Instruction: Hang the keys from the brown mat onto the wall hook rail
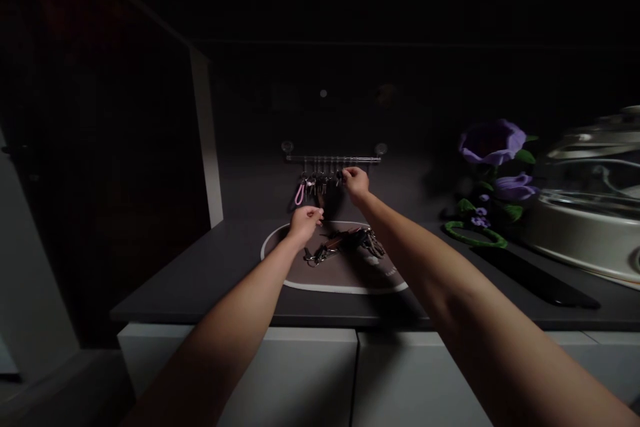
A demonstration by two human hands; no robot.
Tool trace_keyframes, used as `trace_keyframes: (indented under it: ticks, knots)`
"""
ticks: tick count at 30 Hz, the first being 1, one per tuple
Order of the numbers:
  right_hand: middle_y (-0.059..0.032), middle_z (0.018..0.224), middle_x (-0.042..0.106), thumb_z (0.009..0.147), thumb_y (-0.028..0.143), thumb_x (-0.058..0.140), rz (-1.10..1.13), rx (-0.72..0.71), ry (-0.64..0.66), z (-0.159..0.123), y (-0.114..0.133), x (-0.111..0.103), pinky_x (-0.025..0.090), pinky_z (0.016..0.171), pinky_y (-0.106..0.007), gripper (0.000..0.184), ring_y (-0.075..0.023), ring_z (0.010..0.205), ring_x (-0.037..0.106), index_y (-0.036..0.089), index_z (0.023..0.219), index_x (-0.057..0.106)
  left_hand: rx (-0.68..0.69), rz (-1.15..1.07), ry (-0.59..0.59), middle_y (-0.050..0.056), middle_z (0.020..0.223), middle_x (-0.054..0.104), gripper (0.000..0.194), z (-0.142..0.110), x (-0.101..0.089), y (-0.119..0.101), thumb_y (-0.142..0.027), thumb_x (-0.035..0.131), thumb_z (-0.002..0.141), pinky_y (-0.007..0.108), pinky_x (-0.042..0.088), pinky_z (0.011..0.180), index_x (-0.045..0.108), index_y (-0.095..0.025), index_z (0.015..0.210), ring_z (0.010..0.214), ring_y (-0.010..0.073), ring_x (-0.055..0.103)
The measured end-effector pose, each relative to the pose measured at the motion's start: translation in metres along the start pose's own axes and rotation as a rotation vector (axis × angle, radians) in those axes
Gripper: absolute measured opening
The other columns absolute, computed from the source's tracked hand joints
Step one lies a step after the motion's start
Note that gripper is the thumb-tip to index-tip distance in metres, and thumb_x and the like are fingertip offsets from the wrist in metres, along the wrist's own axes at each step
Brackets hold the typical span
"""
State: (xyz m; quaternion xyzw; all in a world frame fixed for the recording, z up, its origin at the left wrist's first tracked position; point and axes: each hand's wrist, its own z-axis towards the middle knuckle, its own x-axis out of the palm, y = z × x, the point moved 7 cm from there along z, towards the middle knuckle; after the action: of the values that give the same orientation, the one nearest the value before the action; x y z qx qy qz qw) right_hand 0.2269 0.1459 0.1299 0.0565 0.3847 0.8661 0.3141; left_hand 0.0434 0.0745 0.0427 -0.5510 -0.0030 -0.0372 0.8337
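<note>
A metal hook rail (333,159) is fixed to the dark back wall, with several key bunches (315,184) hanging from it, one on a pink strap (299,195). My right hand (356,183) is raised to the rail's right part, fingers pinched on a dark key or fob hanging there. My left hand (305,221) hovers lower, fingers curled together just below the hanging keys; what it holds I cannot make out. Beneath lies a brown oval mat with a white rim (345,286), carrying a pile of loose keys (350,242).
The mat lies on a dark countertop (200,280) above white cabinet fronts (300,373). At the right stand purple artificial flowers (493,147) with a green loop (473,236), a flat black strip (535,277) and a large white lidded appliance (590,213). A white post (207,147) rises at left.
</note>
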Motion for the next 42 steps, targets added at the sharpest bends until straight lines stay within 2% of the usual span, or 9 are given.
trace_keyframes:
  ticks: [3, 12, 17, 25, 35, 42]
  knots:
    - [-0.004, 0.074, 0.064, 0.071, 0.033, 0.05, 0.014, 0.058, -0.078, 0.0, 0.0, 0.001, 0.045, 0.068, -0.027, 0.024, -0.0136, 0.068, 0.056, 0.015, 0.08, 0.062, 0.001, 0.003, -0.006, 0.003, 0.06, 0.062, 0.012, 0.001, -0.001, 0.001, -0.023, 0.061, 0.068, 0.019, 0.036, 0.048, 0.061, -0.011, 0.066, 0.048, 0.0071, 0.05]
    - [-0.0067, 0.075, 0.065, 0.07, 0.029, 0.053, 0.01, 0.17, -0.135, -0.001, -0.001, 0.002, 0.045, 0.07, -0.029, 0.021, -0.0166, 0.069, 0.059, 0.014, 0.079, 0.065, -0.004, 0.037, -0.01, 0.003, 0.061, 0.061, 0.011, 0.0, -0.001, -0.002, -0.019, 0.057, 0.071, 0.02, 0.036, 0.049, 0.061, -0.011, 0.067, 0.048, 0.0071, 0.05]
    - [-0.0047, 0.067, 0.063, 0.07, 0.031, 0.054, 0.057, 0.143, -0.141, 0.006, -0.011, 0.007, 0.046, 0.069, -0.029, 0.019, -0.0169, 0.068, 0.06, 0.016, 0.075, 0.065, 0.012, 0.06, -0.023, 0.003, 0.062, 0.062, 0.011, 0.001, -0.004, -0.002, -0.019, 0.056, 0.072, 0.02, 0.036, 0.049, 0.062, -0.011, 0.068, 0.049, 0.0075, 0.05]
    - [-0.0048, 0.066, 0.063, 0.072, 0.032, 0.054, 0.053, 0.156, -0.084, 0.01, -0.021, 0.014, 0.047, 0.07, -0.03, 0.021, -0.0172, 0.069, 0.061, 0.015, 0.077, 0.065, 0.008, 0.054, -0.019, 0.003, 0.061, 0.062, 0.009, 0.005, -0.005, 0.001, -0.018, 0.057, 0.072, 0.022, 0.039, 0.051, 0.061, -0.012, 0.066, 0.048, 0.0077, 0.05]
    - [-0.0044, 0.067, 0.063, 0.071, 0.029, 0.055, 0.048, 0.167, -0.072, 0.001, -0.029, 0.011, 0.047, 0.071, -0.03, 0.018, -0.016, 0.068, 0.06, 0.015, 0.075, 0.064, -0.011, 0.042, -0.019, 0.001, 0.057, 0.06, 0.007, 0.006, -0.004, 0.004, -0.015, 0.057, 0.071, 0.021, 0.04, 0.053, 0.061, -0.012, 0.066, 0.048, 0.0069, 0.049]
    - [-0.0034, 0.065, 0.062, 0.07, 0.028, 0.055, 0.054, 0.159, -0.098, 0.0, -0.032, 0.009, 0.046, 0.071, -0.029, 0.016, -0.015, 0.067, 0.059, 0.015, 0.074, 0.064, -0.011, 0.056, -0.006, 0.002, 0.06, 0.062, 0.008, 0.006, -0.003, 0.005, -0.019, 0.061, 0.069, 0.022, 0.041, 0.055, 0.062, -0.012, 0.066, 0.049, 0.0079, 0.051]
